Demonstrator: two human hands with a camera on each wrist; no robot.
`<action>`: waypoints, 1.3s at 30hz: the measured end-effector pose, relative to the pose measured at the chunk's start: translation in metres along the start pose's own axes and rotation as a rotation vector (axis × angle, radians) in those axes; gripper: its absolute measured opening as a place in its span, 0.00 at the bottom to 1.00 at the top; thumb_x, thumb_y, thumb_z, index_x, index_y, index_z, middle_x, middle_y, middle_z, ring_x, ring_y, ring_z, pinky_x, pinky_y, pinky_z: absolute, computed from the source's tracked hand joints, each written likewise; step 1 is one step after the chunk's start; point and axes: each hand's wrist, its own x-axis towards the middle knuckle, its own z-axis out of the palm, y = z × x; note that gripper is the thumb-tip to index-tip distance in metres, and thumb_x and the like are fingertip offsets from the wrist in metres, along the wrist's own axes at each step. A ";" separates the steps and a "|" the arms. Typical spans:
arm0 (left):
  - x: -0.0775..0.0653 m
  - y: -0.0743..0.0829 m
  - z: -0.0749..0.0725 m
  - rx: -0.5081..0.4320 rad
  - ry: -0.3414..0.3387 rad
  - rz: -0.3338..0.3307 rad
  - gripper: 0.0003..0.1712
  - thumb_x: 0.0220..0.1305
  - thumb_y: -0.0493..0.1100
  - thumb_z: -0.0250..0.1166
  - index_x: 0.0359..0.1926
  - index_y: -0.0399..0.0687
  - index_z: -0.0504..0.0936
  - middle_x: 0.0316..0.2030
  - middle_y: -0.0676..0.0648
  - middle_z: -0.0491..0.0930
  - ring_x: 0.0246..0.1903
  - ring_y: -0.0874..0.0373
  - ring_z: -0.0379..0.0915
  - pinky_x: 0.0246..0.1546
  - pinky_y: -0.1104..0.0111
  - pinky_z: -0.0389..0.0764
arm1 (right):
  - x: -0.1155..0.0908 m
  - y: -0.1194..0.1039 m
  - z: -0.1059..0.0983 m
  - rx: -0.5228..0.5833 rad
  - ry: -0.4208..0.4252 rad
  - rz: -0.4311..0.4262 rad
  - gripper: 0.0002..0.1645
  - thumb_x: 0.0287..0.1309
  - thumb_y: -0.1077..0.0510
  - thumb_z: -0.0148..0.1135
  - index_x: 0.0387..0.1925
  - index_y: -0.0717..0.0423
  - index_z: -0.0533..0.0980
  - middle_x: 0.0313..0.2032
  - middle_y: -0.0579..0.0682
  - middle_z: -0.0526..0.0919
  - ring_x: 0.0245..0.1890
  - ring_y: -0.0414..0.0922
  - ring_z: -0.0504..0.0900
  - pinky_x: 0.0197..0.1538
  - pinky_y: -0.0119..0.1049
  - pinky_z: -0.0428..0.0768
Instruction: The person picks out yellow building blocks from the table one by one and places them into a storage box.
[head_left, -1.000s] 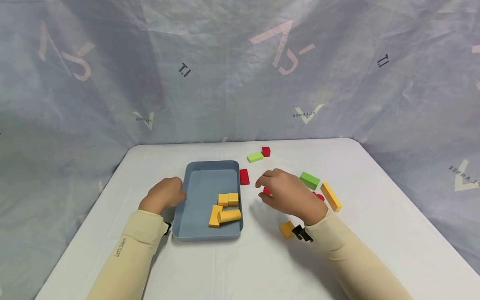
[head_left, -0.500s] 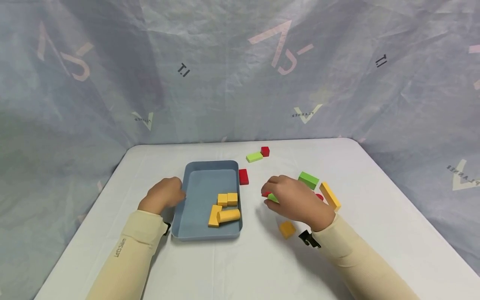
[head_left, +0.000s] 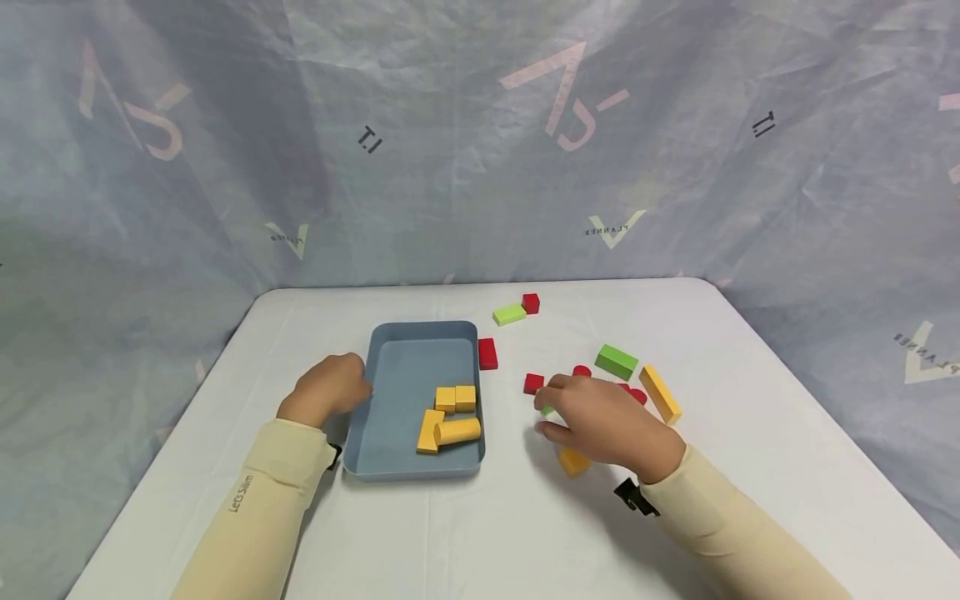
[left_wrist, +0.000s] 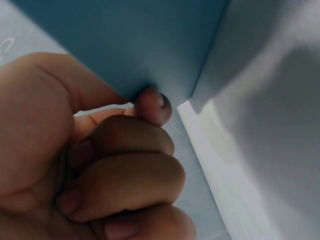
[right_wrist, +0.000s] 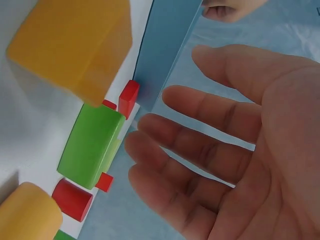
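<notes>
At the left rim of the grey-blue tray [head_left: 405,350], my left hand [head_left: 330,390] pinches the wall between thumb and index finger, its other fingers curled, as the left wrist view shows. Two yellow cubes [head_left: 455,399], a yellow block [head_left: 431,432] and a yellow cylinder [head_left: 458,431] lie in the tray. My right hand [head_left: 600,412] hovers over the loose blocks with relaxed fingers and holds nothing. Closest to it are an orange-yellow block [head_left: 573,462], a red cube [head_left: 534,383] and a green block [right_wrist: 92,145], which the hand mostly hides in the head view.
A red block [head_left: 487,354] lies against the tray's right side. Farther back are a light green block [head_left: 510,314] and a red cube [head_left: 531,303]. Right of the hand lie a green block [head_left: 617,362], a long yellow block [head_left: 661,394] and red pieces [head_left: 637,396].
My right hand has moved right and slightly nearer to me, uncovering the red cube and a red round piece. My left hand and the tray have stayed put.
</notes>
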 end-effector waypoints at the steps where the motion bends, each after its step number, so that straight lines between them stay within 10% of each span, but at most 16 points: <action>1: 0.000 0.000 0.000 0.002 0.002 -0.001 0.10 0.61 0.40 0.54 0.38 0.37 0.77 0.22 0.44 0.72 0.21 0.52 0.67 0.19 0.61 0.69 | -0.001 0.000 0.000 -0.003 -0.007 0.004 0.18 0.52 0.42 0.68 0.43 0.42 0.80 0.40 0.40 0.80 0.34 0.33 0.73 0.35 0.32 0.79; 39: -0.001 0.000 0.000 0.006 0.004 -0.009 0.08 0.60 0.39 0.54 0.36 0.39 0.76 0.22 0.44 0.72 0.21 0.52 0.67 0.19 0.61 0.69 | -0.017 -0.007 0.003 0.134 -0.270 0.073 0.18 0.45 0.53 0.70 0.43 0.42 0.81 0.32 0.41 0.75 0.27 0.36 0.71 0.31 0.34 0.76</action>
